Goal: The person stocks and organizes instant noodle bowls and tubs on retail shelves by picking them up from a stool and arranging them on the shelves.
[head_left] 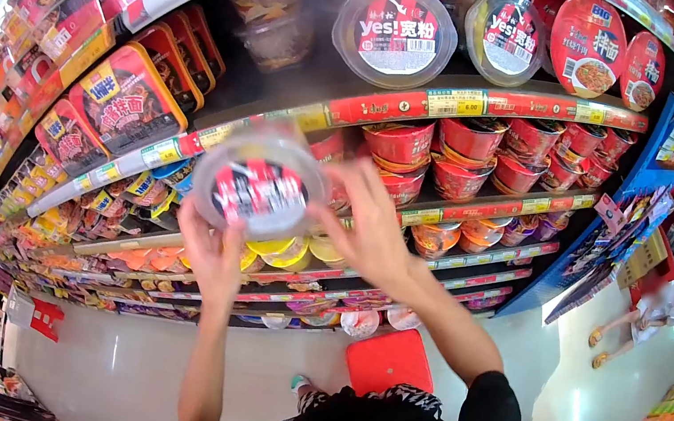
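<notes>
A clear plastic tub of wide noodles [260, 195], its red, black and white label turned up towards me, is held out in front of the shelves and slightly blurred. My left hand [209, 258] grips it from below on the near left, thumb against the rim. On the other side, my right hand [369, 232] has its fingers and thumb at the tub's right edge. Two similar tubs stand on the shelf above: a noodle tub [397, 34] and a smaller-looking noodle tub [504, 37] to its right.
Shelf rails [390, 112] curve across close in front, with red noodle cups [465, 157] below and boxed noodles [129, 100] at left. A red stool [391, 363] stands on the floor by my legs. At right are a blue display panel [597, 216] and a seated person [653, 311].
</notes>
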